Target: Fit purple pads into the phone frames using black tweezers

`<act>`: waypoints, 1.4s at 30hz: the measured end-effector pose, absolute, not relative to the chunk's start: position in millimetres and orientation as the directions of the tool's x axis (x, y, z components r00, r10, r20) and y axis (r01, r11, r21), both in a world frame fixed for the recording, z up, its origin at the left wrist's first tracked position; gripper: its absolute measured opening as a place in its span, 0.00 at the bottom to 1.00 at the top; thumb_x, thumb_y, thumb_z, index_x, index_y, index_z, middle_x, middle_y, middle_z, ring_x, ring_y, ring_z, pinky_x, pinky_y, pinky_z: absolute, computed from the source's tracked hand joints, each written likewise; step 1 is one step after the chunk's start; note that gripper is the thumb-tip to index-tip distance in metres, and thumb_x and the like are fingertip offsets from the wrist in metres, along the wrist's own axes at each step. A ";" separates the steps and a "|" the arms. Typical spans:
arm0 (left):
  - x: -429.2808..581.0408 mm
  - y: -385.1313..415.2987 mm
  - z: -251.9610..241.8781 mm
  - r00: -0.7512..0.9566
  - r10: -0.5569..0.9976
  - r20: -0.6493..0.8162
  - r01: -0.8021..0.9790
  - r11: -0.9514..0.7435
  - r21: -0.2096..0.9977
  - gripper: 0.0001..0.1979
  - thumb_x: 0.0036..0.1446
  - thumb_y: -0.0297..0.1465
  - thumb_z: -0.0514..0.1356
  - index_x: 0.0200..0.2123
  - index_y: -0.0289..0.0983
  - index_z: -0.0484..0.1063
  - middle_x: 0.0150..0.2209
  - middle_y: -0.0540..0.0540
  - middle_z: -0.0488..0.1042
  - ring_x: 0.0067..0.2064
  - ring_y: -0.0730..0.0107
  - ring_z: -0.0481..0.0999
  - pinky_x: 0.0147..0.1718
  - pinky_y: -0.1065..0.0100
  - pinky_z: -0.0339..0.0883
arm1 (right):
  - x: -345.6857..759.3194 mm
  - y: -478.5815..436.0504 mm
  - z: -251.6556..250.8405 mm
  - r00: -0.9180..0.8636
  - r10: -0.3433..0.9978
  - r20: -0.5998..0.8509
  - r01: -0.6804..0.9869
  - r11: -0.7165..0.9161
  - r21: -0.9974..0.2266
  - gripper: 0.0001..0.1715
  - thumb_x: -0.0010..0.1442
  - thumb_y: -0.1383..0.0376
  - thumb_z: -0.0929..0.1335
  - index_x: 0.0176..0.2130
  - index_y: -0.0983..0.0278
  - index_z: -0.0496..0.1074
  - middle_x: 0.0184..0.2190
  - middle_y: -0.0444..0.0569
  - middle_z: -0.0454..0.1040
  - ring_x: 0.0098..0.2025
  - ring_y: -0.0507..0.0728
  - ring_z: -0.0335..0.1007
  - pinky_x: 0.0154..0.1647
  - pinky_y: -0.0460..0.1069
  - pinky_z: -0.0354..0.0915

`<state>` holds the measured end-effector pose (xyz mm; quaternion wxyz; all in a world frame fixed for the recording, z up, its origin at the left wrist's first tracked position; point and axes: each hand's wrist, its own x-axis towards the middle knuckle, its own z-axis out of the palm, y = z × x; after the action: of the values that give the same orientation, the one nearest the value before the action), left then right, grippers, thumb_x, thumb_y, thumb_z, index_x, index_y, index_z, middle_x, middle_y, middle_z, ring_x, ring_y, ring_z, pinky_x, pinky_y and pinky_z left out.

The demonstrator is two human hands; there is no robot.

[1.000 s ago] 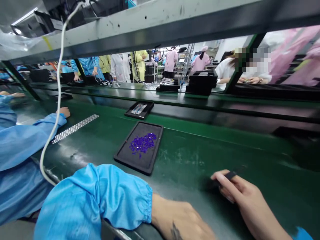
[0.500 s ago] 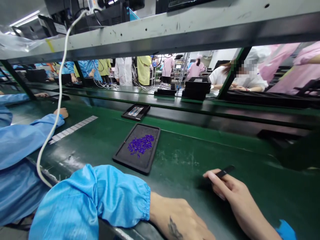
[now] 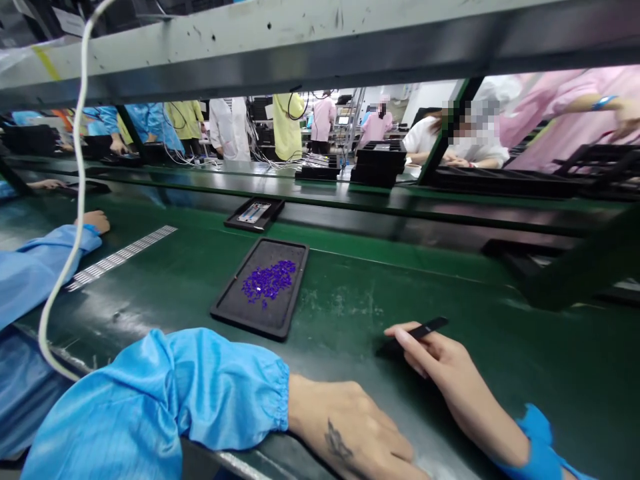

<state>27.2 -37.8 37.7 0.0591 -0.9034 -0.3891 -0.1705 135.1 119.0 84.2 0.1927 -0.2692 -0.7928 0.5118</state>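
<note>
— Change was asked after: what was seen to have moved?
— The right hand [image 3: 440, 363] was found higher and further left in the frame than a second earlier, and a little nearer the tray [image 3: 245, 325]. A thin black tool [image 3: 420, 329] was pinched between thumb and fingers, its lower end turned toward the tray. The purple bits [image 3: 267, 280] were left heaped in the tray's middle, untouched. From that, the tool was judged brought closer to the bits, none yet lifted.
— And the left hand [image 3: 350, 433]?
— It was laid back-up at lower centre, fingers loosely out, nothing seen in it. The fingertips were cut off by the frame's bottom edge.
— What room was left?
— Bare belt [image 3: 380, 293] was seen between tool and tray, with nothing in the way. Above the tray, a smaller tray [image 3: 255, 213] was set at the belt's far edge. At the left, a co-worker's hand [image 3: 95, 220], a white strip [image 3: 120, 257] and a hanging cable [image 3: 75, 200] were kept well apart. A beam [image 3: 320, 40] was hung low across the top.
</note>
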 end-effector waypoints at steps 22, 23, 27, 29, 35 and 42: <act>27.6 -37.7 38.0 0.637 0.682 0.360 0.725 -0.689 0.021 0.07 0.65 0.35 0.55 0.36 0.38 0.68 0.33 0.53 0.73 0.34 0.74 0.72 0.20 0.66 0.55 | 135.4 120.5 80.7 -0.800 0.600 0.013 0.255 0.359 -0.898 0.24 0.57 0.46 0.70 0.36 0.64 0.77 0.25 0.46 0.70 0.28 0.54 0.63 0.26 0.48 0.58; 27.7 -37.5 37.4 0.638 0.680 0.362 0.724 -0.690 0.020 0.07 0.65 0.35 0.55 0.36 0.38 0.68 0.33 0.53 0.73 0.34 0.74 0.73 0.20 0.66 0.55 | 135.5 120.0 80.7 -0.798 0.602 0.016 0.255 0.362 -0.897 0.24 0.57 0.46 0.70 0.35 0.64 0.77 0.24 0.46 0.70 0.27 0.54 0.63 0.26 0.48 0.59; 28.2 -36.8 37.3 0.637 0.693 0.337 0.730 -0.683 0.026 0.07 0.66 0.35 0.55 0.36 0.39 0.67 0.33 0.53 0.73 0.34 0.74 0.73 0.20 0.66 0.55 | 135.4 119.3 81.2 -0.799 0.600 0.030 0.245 0.371 -0.896 0.23 0.57 0.46 0.70 0.34 0.64 0.77 0.22 0.45 0.68 0.26 0.54 0.63 0.25 0.48 0.59; 28.4 -36.6 38.7 0.637 0.698 0.328 0.732 -0.681 0.030 0.07 0.66 0.34 0.55 0.36 0.39 0.67 0.32 0.53 0.73 0.34 0.73 0.74 0.20 0.66 0.55 | 135.4 119.8 81.4 -0.802 0.597 0.035 0.240 0.376 -0.895 0.23 0.57 0.46 0.70 0.34 0.63 0.77 0.21 0.45 0.67 0.26 0.54 0.62 0.25 0.48 0.59; 28.0 -37.3 43.9 0.644 0.696 0.318 0.726 -0.687 0.034 0.06 0.65 0.35 0.56 0.38 0.39 0.68 0.31 0.53 0.73 0.33 0.73 0.73 0.20 0.66 0.55 | 136.7 120.7 80.9 -0.801 0.597 0.031 0.236 0.364 -0.901 0.24 0.57 0.46 0.70 0.34 0.64 0.77 0.20 0.44 0.64 0.24 0.54 0.59 0.24 0.48 0.57; 28.3 -37.0 42.7 0.642 0.681 0.353 0.726 -0.688 0.009 0.08 0.65 0.36 0.56 0.36 0.38 0.70 0.29 0.53 0.72 0.30 0.74 0.71 0.19 0.67 0.54 | 138.0 120.9 79.4 -0.806 0.591 0.032 0.225 0.355 -0.907 0.25 0.60 0.46 0.69 0.40 0.65 0.79 0.20 0.42 0.61 0.24 0.52 0.55 0.25 0.48 0.53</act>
<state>28.3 -37.0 42.7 0.0670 -0.9035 -0.3891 -0.1665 138.0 120.9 79.4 0.1802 -0.2539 -0.8032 0.5079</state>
